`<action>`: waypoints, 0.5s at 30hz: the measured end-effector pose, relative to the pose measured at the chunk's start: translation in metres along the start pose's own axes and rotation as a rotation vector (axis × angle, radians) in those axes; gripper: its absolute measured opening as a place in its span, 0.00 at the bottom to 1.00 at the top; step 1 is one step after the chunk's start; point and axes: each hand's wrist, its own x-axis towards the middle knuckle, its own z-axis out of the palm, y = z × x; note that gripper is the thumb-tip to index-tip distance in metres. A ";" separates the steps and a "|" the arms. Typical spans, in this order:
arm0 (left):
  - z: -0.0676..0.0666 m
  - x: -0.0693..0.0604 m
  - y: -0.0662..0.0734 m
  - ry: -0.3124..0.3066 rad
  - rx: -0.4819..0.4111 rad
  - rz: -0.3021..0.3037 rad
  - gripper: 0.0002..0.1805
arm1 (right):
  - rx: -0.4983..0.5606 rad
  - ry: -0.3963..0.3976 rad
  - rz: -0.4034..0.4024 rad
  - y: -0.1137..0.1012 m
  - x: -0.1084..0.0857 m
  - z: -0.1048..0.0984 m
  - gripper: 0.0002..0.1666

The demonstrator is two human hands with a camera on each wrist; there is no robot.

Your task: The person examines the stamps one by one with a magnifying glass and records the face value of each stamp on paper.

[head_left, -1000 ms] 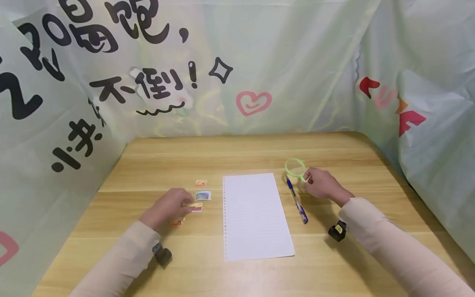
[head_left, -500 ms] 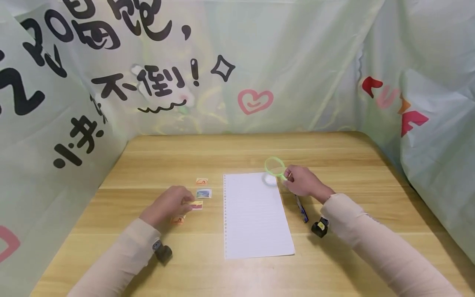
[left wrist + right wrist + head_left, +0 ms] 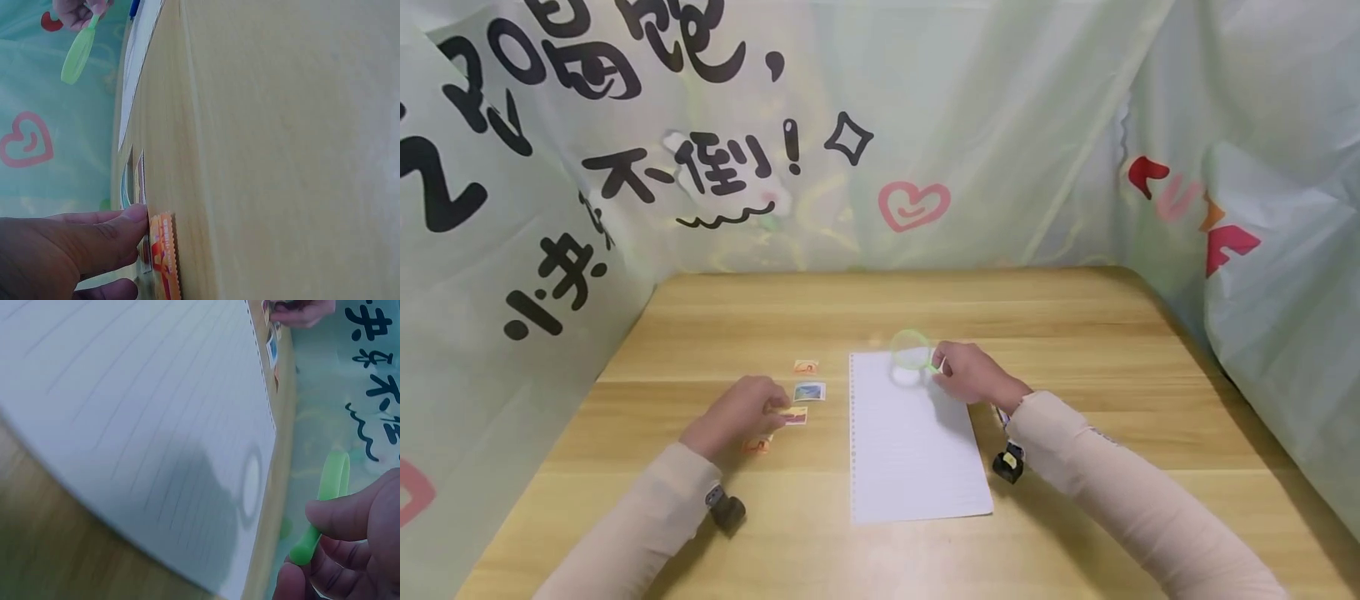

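My right hand [image 3: 977, 372] pinches the handle of a green magnifying glass [image 3: 910, 349] between thumb and fingers. Its round lens hangs above the top edge of a lined sheet of paper [image 3: 917, 450] and casts a ring-shaped shadow on it. To the left, my left hand [image 3: 737, 417] has thumb and finger at a yellow and purple stamp [image 3: 796, 415], pinching its left end; the fingers cover part of it. A blue stamp [image 3: 809, 392] and an orange stamp [image 3: 806, 367] lie beyond it. Another orange stamp [image 3: 164, 256] lies close beside the thumb in the left wrist view.
A blue pen [image 3: 1002, 415] lies right of the paper, mostly hidden under my right wrist. The wooden table [image 3: 760, 517] carries everything. Printed cloth [image 3: 1000, 125] hangs behind the table and along both sides.
My right hand has carried the magnifying glass leftward from beside the pen to over the paper's top edge, its wrist now covering the pen. The left hand has stayed at the stamp.
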 end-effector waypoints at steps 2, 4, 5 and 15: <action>-0.001 0.001 0.000 -0.004 -0.001 -0.003 0.11 | -0.003 -0.006 0.000 -0.003 0.003 0.002 0.10; -0.002 0.001 0.000 -0.008 0.004 0.002 0.11 | -0.002 -0.010 -0.006 -0.007 0.005 0.005 0.09; -0.002 0.001 0.000 -0.008 0.006 0.009 0.10 | 0.002 -0.013 -0.006 -0.009 0.007 0.006 0.09; -0.003 0.001 0.000 -0.019 0.022 0.021 0.09 | 0.008 -0.037 -0.078 -0.026 0.014 0.024 0.08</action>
